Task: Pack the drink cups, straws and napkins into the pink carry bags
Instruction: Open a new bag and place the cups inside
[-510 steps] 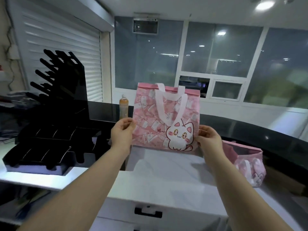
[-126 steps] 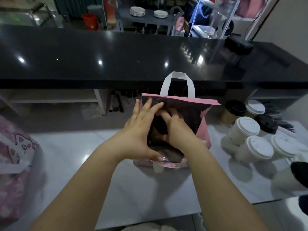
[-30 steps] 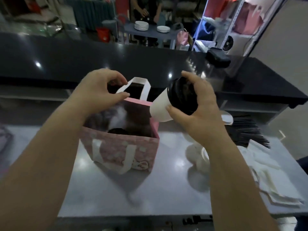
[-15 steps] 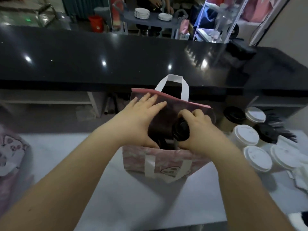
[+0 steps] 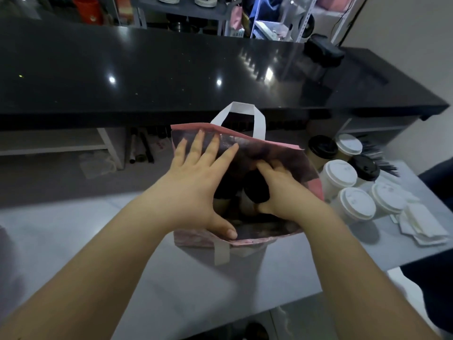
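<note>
Gaping pink bag [image 5: 196,240], white handles [image 5: 241,106], black-lidded cup [image 5: 255,190] inside.

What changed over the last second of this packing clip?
The right hand lowered the black-lidded cup from outside the pink bag down into it, grip not released. The left hand let go of the handle and now spreads the bag's mouth. Bag and white-lidded cups stayed put.

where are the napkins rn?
Head view: napkins lie at the right edge of the counter, just right of the white-lidded cups beside the pink carry bag.
</note>
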The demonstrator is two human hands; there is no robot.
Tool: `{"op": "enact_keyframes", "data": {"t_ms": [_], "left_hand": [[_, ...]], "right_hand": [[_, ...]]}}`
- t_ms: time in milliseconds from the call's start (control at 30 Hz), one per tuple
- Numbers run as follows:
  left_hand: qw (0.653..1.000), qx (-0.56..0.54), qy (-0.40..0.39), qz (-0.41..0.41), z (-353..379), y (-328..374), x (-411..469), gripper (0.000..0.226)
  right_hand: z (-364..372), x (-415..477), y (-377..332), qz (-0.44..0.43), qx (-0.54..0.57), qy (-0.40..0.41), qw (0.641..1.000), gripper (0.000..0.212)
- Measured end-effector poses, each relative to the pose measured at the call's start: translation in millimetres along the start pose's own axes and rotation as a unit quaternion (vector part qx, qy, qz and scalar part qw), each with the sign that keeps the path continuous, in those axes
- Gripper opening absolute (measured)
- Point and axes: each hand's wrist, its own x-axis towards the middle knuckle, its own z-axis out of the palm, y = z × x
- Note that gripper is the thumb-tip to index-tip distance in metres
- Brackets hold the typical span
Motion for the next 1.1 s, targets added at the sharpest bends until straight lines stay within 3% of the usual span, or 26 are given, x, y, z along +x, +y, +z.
{"op": "enact_keyframes", "data": {"t_ms": [133,333,633,967,1100], "left_hand": [[1.000,-0.002,0.006,-0.008,0,1,1,0.143],[1.000,0.015,0.008,-0.016,4,2,-3,0.140],[0.999,0.026,0.014,-0.026,7,5,-6,0.137],[0.999,0.027,0.010,-0.023,5,9,-7,0.139],[0.999,0.036,0.010,-0.024,7,11,-5,0.138]], "right_hand": [[7,-2,-8,0.000,-0.031,-0.029,0.999,0.084],[14,-3,-8,-0.012,0.000,-0.049,0.999,0.086],[48,-12,-16,-0.015,-0.056,-0.062,0.996,0.085],[27,1,1,0.024,0.062,-0.056,0.996,0.069],[35,-2,-2,0.009,0.023,-0.078,0.997,0.076]]}}
